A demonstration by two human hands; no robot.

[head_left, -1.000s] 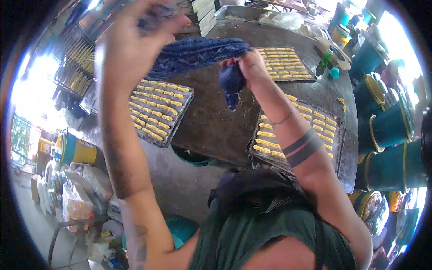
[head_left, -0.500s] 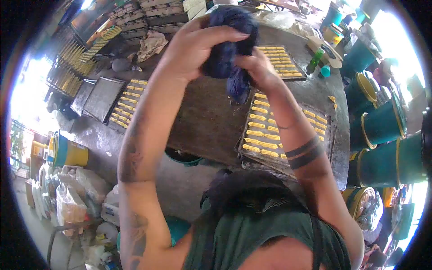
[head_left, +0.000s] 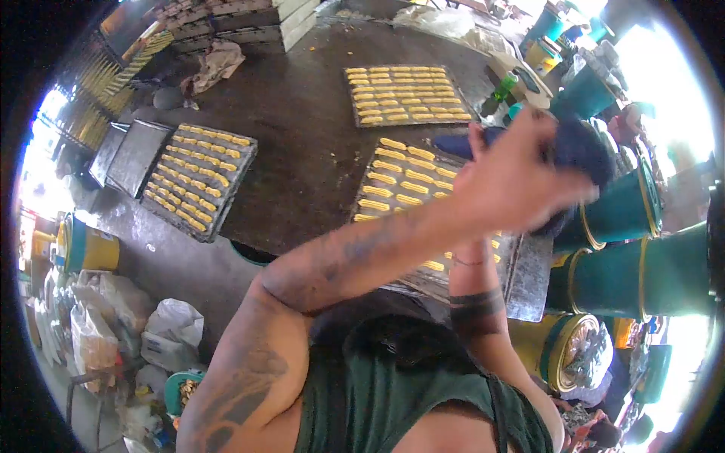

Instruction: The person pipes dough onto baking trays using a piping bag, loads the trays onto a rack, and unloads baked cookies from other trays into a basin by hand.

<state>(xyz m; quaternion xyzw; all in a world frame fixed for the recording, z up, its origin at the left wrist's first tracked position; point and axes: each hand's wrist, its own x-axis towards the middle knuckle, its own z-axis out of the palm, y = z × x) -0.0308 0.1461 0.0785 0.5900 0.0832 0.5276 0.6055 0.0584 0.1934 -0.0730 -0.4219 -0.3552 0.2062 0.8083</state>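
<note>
A dark blue cloth piping bag (head_left: 583,155) is held up at the right, over the table's right edge. Its bulky part is blurred by motion, and a narrower end points left. My left hand (head_left: 515,177) reaches across my body, its fingers wrapped round the bag. Behind it, my right hand (head_left: 476,142) is largely hidden; a fingertip shows against the narrow end. Below both hands lies a tray of piped yellow dough strips (head_left: 389,167), partly covered by my arms.
Another filled tray (head_left: 408,94) lies farther back, and a third (head_left: 200,177) at the left beside bare dark trays (head_left: 136,155). A green bottle (head_left: 504,87) stands near the back right. Large green bins (head_left: 604,275) line the right side; plastic bags (head_left: 174,325) sit at lower left.
Both hands have carried the piping bag from upper centre to the right. My left arm now crosses in front of my right. The view has shifted, showing more of the left tray.
</note>
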